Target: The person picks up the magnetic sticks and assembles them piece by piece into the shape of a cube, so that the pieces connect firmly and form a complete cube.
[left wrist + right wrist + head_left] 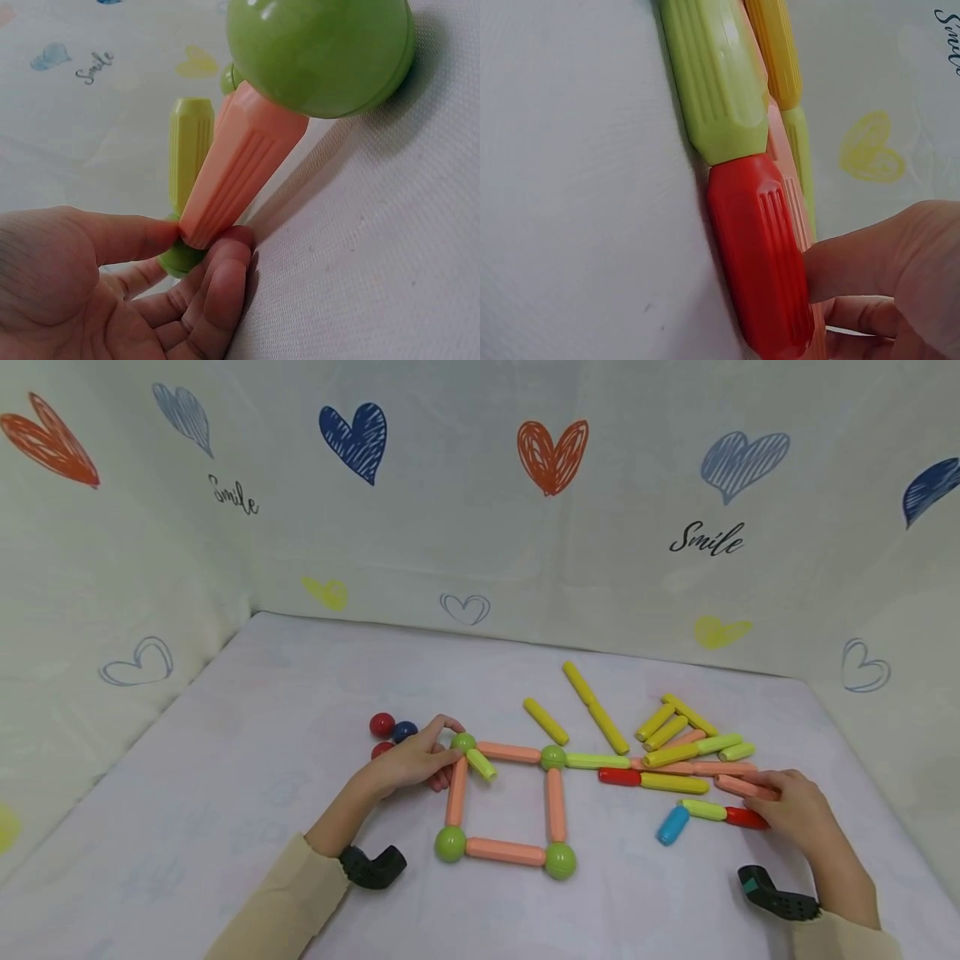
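Left of centre in the head view, the left hand (412,764) pinches a green corner ball (463,742) between thumb and fingers. That ball forms the upper-left corner of a square whose sides are four peach rods (506,852), with three other green balls (560,861) at the upper-right, lower-left and lower-right corners. A short yellow-green rod (481,766) sticks out from the pinched ball, pointing to the lower right of the frame.

At the right of the frame, the right hand (798,810) grips the right end of a loose peach rod (738,785), its thumb close beside a red rod (746,817). The red one sits end to end with a lime rod (703,810), and a blue rod (672,825) lies near them, to the lower left. Yellow rods (678,753) lie among others above the right hand. Two red balls (382,725) and a dark blue ball (405,731) rest just beside the left hand, towards the upper left
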The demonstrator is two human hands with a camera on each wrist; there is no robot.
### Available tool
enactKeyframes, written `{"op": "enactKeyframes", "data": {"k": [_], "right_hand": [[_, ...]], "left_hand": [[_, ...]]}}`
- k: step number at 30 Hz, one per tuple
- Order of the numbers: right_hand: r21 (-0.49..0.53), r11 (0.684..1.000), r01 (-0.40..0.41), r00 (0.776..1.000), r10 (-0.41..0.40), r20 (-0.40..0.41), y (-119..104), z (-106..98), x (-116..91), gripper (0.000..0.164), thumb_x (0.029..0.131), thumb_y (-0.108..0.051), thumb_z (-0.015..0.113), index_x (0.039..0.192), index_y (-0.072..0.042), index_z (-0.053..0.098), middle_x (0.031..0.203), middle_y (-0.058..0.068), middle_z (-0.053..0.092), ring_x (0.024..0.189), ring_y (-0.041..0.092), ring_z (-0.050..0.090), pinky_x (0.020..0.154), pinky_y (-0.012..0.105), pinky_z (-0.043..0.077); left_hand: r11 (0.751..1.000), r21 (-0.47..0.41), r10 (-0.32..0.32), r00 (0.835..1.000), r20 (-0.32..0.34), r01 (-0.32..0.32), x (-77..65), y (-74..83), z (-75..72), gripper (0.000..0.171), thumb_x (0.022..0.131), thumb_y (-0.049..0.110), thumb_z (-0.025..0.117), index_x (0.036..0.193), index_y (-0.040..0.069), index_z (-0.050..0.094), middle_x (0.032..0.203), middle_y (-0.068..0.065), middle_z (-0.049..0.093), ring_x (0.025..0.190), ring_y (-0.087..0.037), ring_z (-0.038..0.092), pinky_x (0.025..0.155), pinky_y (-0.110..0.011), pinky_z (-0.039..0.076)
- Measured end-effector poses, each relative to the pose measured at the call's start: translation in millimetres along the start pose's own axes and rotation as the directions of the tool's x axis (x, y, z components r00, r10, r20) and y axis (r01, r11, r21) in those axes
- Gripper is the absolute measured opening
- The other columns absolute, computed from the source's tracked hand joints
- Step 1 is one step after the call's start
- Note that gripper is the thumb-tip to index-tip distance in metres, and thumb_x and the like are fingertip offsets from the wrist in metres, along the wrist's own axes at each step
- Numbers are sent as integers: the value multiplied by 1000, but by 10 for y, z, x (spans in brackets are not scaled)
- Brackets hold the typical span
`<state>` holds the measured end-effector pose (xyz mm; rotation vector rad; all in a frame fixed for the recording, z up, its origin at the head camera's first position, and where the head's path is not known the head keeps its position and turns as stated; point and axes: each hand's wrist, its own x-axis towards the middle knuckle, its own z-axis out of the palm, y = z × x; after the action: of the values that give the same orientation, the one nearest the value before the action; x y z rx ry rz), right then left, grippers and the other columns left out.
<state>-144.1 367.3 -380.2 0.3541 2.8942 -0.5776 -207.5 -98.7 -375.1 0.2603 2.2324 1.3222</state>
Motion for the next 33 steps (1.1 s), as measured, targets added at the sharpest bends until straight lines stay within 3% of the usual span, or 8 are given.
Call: {"op": "enactKeyframes", "data": {"k": [7,12,15,19,26,33], "right_hand": [[-5,1000,-2,1000,2,-9,-39,-62,-20,51,85,-15,63,123,13,44,109,38,42,92,45,41,74,51,46],[2,999,54,995,-53,-85,-40,-33,0,48,86,-20,65,123,5,47,107,30,47,87,37,45,58,32,51],[3,994,108,987,-107,-123,-125,-13,-12,51,87,-29,65,124,2,48,108,27,50,89,36,47,55,28,52],[16,983,183,973,-179,-146,-438,-29,-130,50,87,-31,64,123,2,51,105,25,55,88,33,51,60,35,53],[68,963,262,960,-253,-119,-1089,-22,-412,41,90,-29,61,118,0,56,92,12,59,85,24,52,62,27,46],[104,934,342,937,-331,-109,-1417,122,-521,40,84,-24,69,115,-1,59,83,3,59,74,16,51,56,21,43]], "left_hand": [[1000,3,5,1000,10,-5,-6,12,-15,35,96,15,49,128,9,35,66,-5,55,56,-12,53,58,-21,48],[1000,8,7,1000,6,-7,-8,14,-16,36,96,15,49,128,9,35,66,-5,56,55,-12,53,58,-21,47],[1000,11,16,1000,3,-16,-9,11,-15,36,96,16,50,128,9,35,66,-6,56,55,-13,52,58,-22,48],[1000,6,16,1000,8,-16,-7,9,-17,37,96,16,50,129,9,34,66,-6,56,55,-13,52,58,-22,48],[1000,3,13,1000,13,-14,-7,10,-18,36,96,15,49,128,8,34,66,-6,55,55,-12,53,58,-21,48],[1000,0,-5,1000,3,5,0,10,-10,35,96,16,51,127,10,36,66,-5,55,55,-13,53,58,-22,47]]}}
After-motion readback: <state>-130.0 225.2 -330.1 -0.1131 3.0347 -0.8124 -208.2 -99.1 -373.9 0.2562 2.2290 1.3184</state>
